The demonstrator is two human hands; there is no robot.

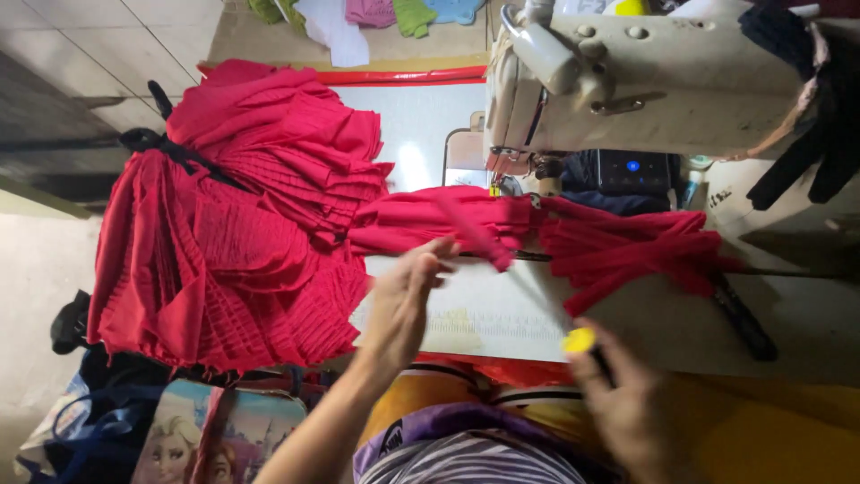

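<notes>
My left hand [405,300] is blurred by motion over the white sewing table [502,314]. Its fingertips reach a red fabric strip [479,237] that lies across the table, and the blur hides whether they grip it. The strip runs under the needle area of a cream sewing machine [627,81] and bunches into more red fabric [627,246] to the right. My right hand [627,412] is near the table's front edge, closed around a small dark tool with a yellow end [580,341].
A big pile of pleated red fabric [242,224] tied with a black band hangs off the table's left side. Dark cloth [806,99] drapes over the machine at the right. Bags [179,439] sit on the floor at lower left, and coloured garments [358,18] lie at the far side.
</notes>
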